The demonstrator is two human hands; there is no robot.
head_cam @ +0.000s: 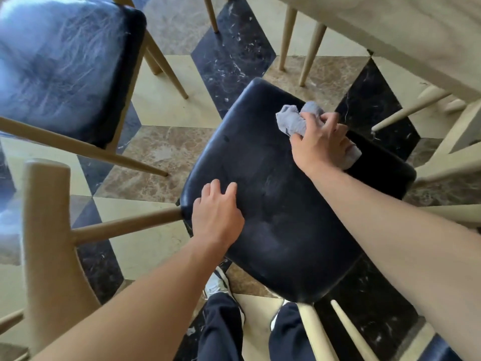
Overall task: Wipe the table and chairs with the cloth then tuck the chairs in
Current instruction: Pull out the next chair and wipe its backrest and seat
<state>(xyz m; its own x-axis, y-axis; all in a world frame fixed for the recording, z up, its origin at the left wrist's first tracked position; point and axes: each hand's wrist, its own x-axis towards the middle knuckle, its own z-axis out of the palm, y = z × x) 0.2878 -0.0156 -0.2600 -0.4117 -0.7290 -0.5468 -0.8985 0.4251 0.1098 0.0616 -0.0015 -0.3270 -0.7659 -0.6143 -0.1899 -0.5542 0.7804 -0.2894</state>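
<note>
A chair with a black padded seat [273,178] and pale wooden frame stands just below me. My right hand [321,142] grips a crumpled grey cloth [292,121] and presses it on the seat's far right part, near the table. Resting on the seat's left edge is my left hand [217,212], its fingers lying over the cushion. The chair's wooden back [46,230] is at the left. A light tabletop [416,35] fills the upper right corner.
A second black-seated chair [65,66] stands at the upper left, its legs reaching toward the middle. More pale chair legs [309,53] show under the table. Floor is patterned marble tile. My legs and shoes [218,285] are at the bottom.
</note>
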